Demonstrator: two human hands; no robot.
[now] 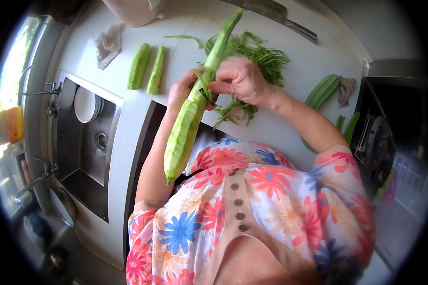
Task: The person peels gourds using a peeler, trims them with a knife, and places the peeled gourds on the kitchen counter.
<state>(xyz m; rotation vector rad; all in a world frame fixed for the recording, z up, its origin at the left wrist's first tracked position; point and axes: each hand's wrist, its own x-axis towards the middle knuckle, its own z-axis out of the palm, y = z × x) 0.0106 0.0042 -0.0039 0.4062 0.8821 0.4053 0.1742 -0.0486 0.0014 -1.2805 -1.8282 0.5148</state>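
A long, mostly peeled green gourd (184, 135) slants over the counter's front edge, its thin end pointing away from me. Around its middle is my left hand (181, 91), with the fingers partly hidden behind the gourd. My right hand (240, 80) is closed at the gourd's right side, by a small dark tool (207, 95), probably a peeler, with a strip of peel at it. Which hand bears the tool is hard to tell. Green peelings (266, 59) lie heaped beyond my right hand. Two peeled pieces, one wide (138, 66) and one narrow (156, 70), rest to the left.
A sink (83, 142) with stacked white bowls (86, 105) is at the left. A knife (290, 23) lies at the far edge. An unpeeled gourd (322, 92) sits at the right, beside a crumpled cloth (346, 91). Another cloth (109, 46) lies near the sink.
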